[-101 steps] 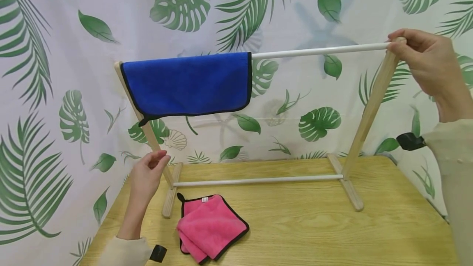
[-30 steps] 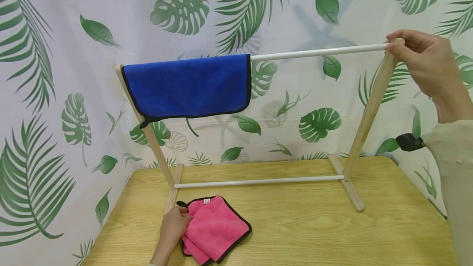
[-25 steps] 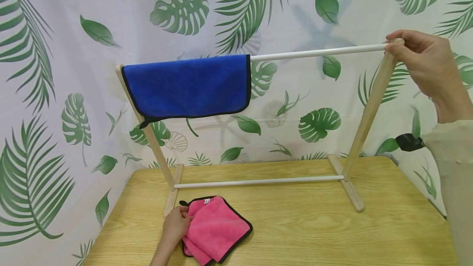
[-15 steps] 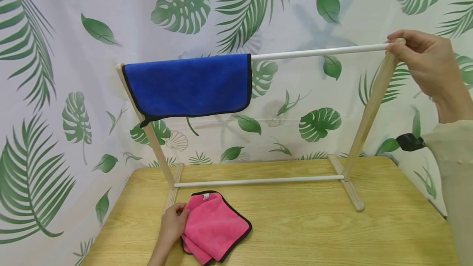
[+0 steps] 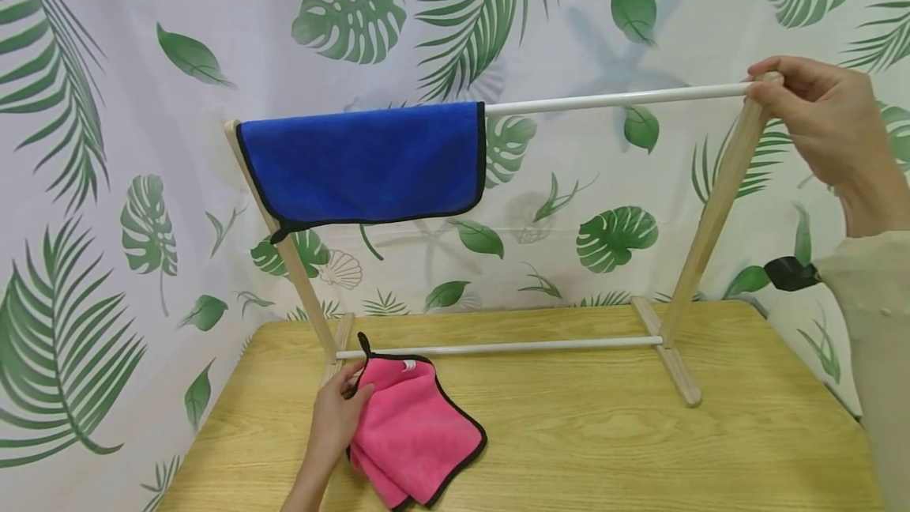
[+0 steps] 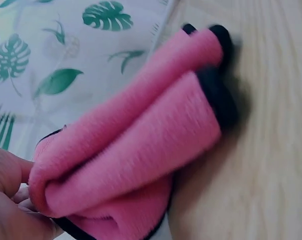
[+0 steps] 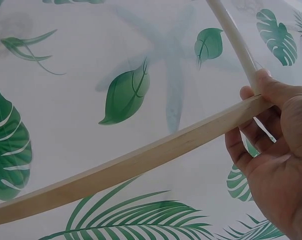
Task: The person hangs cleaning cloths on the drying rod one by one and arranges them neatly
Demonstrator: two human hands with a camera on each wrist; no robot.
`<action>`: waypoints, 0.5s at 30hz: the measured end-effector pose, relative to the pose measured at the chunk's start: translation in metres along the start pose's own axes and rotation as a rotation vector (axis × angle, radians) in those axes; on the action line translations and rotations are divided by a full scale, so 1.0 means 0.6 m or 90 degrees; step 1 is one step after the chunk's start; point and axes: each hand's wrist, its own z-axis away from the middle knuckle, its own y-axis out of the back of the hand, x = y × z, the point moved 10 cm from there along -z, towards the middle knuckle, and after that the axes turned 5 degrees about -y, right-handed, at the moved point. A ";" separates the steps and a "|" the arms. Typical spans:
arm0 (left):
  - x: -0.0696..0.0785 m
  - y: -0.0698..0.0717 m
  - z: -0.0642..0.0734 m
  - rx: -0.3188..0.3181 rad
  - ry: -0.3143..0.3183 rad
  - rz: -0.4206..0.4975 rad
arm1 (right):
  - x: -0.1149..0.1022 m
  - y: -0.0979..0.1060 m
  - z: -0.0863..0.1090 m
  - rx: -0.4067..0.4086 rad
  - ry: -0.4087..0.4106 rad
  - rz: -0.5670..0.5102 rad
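My left hand (image 5: 336,417) pinches the left edge of a pink towel (image 5: 419,433) with black trim, near its black corner loop. The gripped corner is raised, while the towel's lower right part spreads low over the table. In the left wrist view the pink towel (image 6: 135,135) hangs in folds from the thumb and fingers. My right hand (image 5: 825,121) grips the top of the drying rack's right wooden post (image 5: 718,204), where the white top rod (image 5: 618,99) meets it. In the right wrist view, thumb and fingers curl round that wooden post (image 7: 140,160).
A blue towel (image 5: 362,164) with black trim is draped over the left half of the top rod. A lower white rod (image 5: 498,348) joins the rack's feet on the wooden table (image 5: 604,449). Behind stands a leaf-patterned curtain (image 5: 540,14).
My left hand has come down from beside the left post to the pink towel, taken its left corner and lifted it slightly. My right hand has stayed on the post.
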 end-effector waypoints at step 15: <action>0.112 -0.019 -0.012 -0.100 0.014 0.050 | 0.001 0.003 0.001 0.000 0.006 0.002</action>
